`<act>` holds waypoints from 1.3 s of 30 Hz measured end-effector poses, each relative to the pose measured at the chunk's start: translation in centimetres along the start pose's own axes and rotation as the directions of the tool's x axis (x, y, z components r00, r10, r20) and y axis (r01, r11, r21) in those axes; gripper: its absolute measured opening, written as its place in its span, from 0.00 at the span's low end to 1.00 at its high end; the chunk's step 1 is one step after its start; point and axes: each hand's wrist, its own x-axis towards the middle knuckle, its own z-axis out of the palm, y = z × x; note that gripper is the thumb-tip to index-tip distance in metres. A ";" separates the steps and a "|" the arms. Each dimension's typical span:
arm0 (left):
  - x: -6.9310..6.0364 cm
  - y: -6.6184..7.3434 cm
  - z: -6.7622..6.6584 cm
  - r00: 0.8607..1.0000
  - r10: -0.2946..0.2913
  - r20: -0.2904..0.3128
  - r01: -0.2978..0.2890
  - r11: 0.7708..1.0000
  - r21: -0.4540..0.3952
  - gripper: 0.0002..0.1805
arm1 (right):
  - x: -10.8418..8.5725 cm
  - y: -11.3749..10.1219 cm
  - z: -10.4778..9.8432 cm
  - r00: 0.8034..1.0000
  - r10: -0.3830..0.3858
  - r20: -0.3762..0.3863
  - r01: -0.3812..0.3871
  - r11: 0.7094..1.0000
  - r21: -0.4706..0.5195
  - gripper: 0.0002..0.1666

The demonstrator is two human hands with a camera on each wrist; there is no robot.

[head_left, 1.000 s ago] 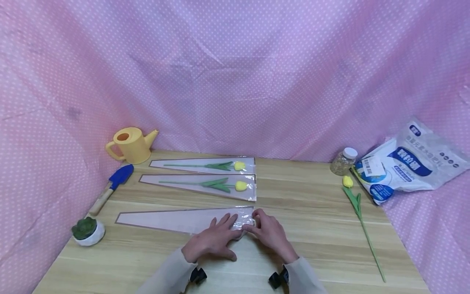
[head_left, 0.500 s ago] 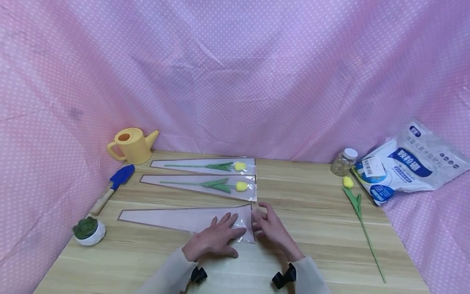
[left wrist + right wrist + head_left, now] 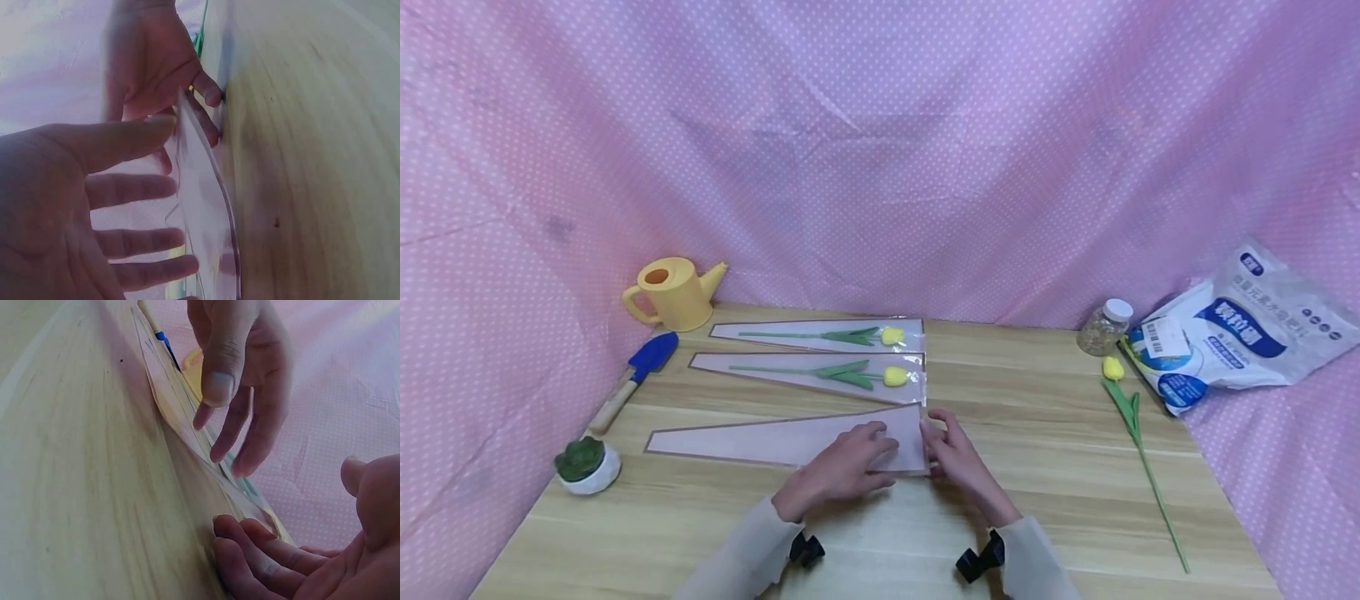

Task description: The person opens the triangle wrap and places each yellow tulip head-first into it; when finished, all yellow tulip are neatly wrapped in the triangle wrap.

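A long, tapered flower sleeve (image 3: pixel 737 443) with a dark border lies nearest me, its wide end lifted a little off the table. Over that end hovers my left hand (image 3: pixel 838 462), fingers loosely spread; in the left wrist view its fingertips are close to or on the film. My right hand (image 3: pixel 958 458) is at the wide edge. Its fingers (image 3: pixel 269 565) lie at and partly under the film in the right wrist view, with the thumb held apart. Two more sleeves, a middle one (image 3: pixel 775 372) and a far one (image 3: pixel 760 327), each have a yellow tulip on them.
A loose yellow tulip (image 3: pixel 1142 450) lies at the right, near a lidded jar (image 3: pixel 1103 327) and a white-and-blue bag (image 3: pixel 1240 333). Along the left stand a yellow watering can (image 3: pixel 676 296), a blue trowel (image 3: pixel 632 379) and a potted succulent (image 3: pixel 589 467). Pink dotted cloth (image 3: pixel 880 167) surrounds the table.
The near sleeve's wide end has risen and its crinkled film now looks smoother. My left fingers, flat on it before, have lifted. My right hand has shifted slightly right along with the edge.
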 end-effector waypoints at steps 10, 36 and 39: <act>2.2 0.9 1.7 0.937 -0.248 -0.248 0.068 0.823 -0.564 0.18 | -0.3 -0.4 -0.4 1.000 0.003 -0.010 -0.003 1.000 -0.027 0.34; 3.1 1.1 2.2 0.871 -0.442 -0.214 0.139 0.640 -0.756 0.14 | 0.0 -0.5 -0.1 0.978 -0.016 0.210 -0.022 0.984 0.175 0.41; 3.1 1.2 2.3 0.870 -0.440 -0.224 0.123 0.633 -0.764 0.12 | -0.1 -0.6 0.0 0.974 -0.022 0.225 -0.018 0.984 0.178 0.41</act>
